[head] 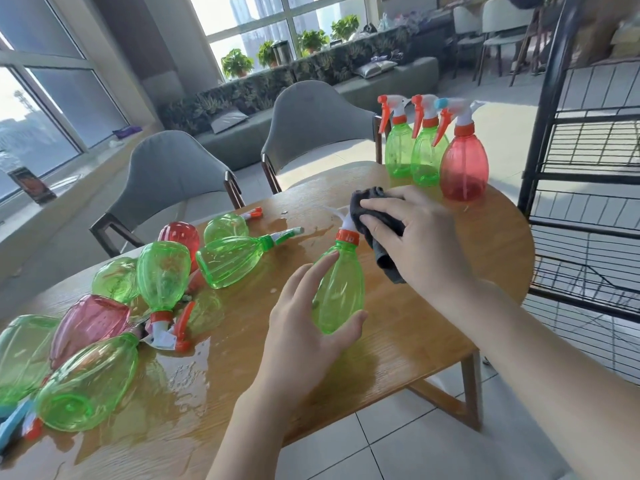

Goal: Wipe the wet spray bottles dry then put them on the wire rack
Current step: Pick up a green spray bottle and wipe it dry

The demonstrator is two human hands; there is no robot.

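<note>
Two hands: both reach over a round wooden table (433,327) and work on one green spray bottle (341,292) near its middle.
Left hand: the left hand (301,337) cups the bottle's lower body, fingers spread along its left side and thumb curled round the base on the right.
Right hand: the right hand (419,237) grips a dark grey cloth (375,220), fingers curled over it, and presses the cloth against the bottle's white spray head, just above the orange collar.
Held bottle: tilted, base toward the person, nozzle pointing away and to the left; whether its base touches the table cannot be told.
Upright bottles: three stand together at the far right edge of the table, two green bottles (412,154) side by side and a red bottle (464,168) in front of them on the right, all with their trigger heads on.
Wet pile: a heap of bottles (138,299), mostly green with a few red or pink, lies on its sides on the left half of the table, touching and overlapping.
Water: a shiny puddle (194,372) spreads under and beside the heap.
Wire rack: a black wire rack (588,188) stands on the floor just beside the table's right edge; the shelves in view hold no bottles.
Chairs: two grey chairs (242,161) stand at the table's far side.
</note>
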